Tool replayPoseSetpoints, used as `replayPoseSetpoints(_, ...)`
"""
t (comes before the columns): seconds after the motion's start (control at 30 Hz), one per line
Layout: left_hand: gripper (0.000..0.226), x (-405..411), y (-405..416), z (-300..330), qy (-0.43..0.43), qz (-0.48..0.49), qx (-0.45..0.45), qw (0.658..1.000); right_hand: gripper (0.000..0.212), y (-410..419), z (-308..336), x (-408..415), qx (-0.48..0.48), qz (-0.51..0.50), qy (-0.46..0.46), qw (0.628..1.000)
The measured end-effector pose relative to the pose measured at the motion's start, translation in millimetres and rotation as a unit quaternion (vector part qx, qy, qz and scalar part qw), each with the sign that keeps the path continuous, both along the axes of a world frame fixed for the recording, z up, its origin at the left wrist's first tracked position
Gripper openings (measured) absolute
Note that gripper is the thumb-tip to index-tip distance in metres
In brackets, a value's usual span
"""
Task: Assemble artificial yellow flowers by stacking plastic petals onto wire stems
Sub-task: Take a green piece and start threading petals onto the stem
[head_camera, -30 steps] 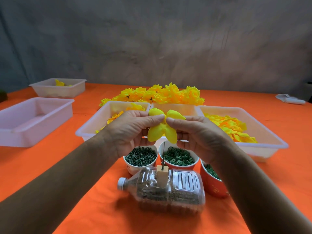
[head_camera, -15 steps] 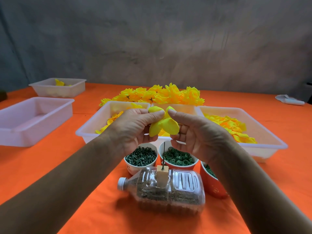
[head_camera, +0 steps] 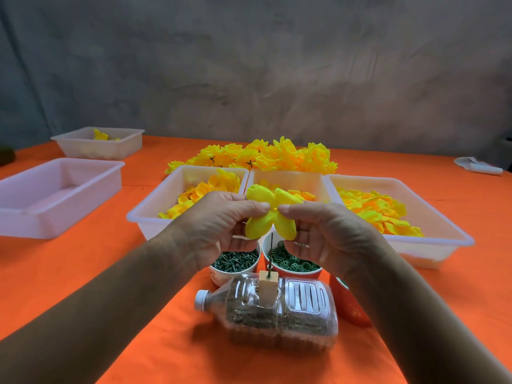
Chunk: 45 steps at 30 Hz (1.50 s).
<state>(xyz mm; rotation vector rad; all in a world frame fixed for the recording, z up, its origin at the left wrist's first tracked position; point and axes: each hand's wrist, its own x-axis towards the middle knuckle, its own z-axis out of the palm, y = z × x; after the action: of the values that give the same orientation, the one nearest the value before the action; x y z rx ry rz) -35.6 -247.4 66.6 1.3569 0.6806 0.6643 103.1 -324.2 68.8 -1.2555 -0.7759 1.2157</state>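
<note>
Left hand (head_camera: 219, 225) pinched yellow four-lobed plastic petal piece (head_camera: 270, 214) | right hand (head_camera: 327, 231) pinched opposite side | petal hung above thin upright wire stem (head_camera: 271, 254) in wooden block (head_camera: 268, 291)

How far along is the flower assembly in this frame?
Done: a pile of finished flowers behind the trays. In hand: left hand and right hand pinch a petal piece above the bare wire stem. Left: threading it on; loose petals fill a tray.

Mottled grey wall (head_camera: 249, 65) behind table w/ orange cloth (head_camera: 83, 273).
</note>
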Motion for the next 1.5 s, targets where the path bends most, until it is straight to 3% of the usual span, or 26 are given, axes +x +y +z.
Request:
replayPoseSetpoints(0.2,0.005,-3,-1,-7,0.008,0.013,-0.008,1.0,0.025,0,-4,-1,0.002,-0.018,-0.038,0.999)
replayPoseSetpoints(0.4,0.004,-1,-4,-15,0.014,0.018,-0.025,0.999,0.004,-2,-12,-3,-0.004,-0.002,-0.035,0.999)
replayPoseSetpoints(1.2,0.01,4,-2,-31,0.026,0.017,-0.058,0.998,0.005,4,-29,-1,-0.051,0.015,0.041,0.998)
replayPoseSetpoints(1.5,0.003,7,-1,-37,0.037,0.003,-0.085,0.996,0.008,5,-38,0,-0.071,0.018,0.068,0.995)
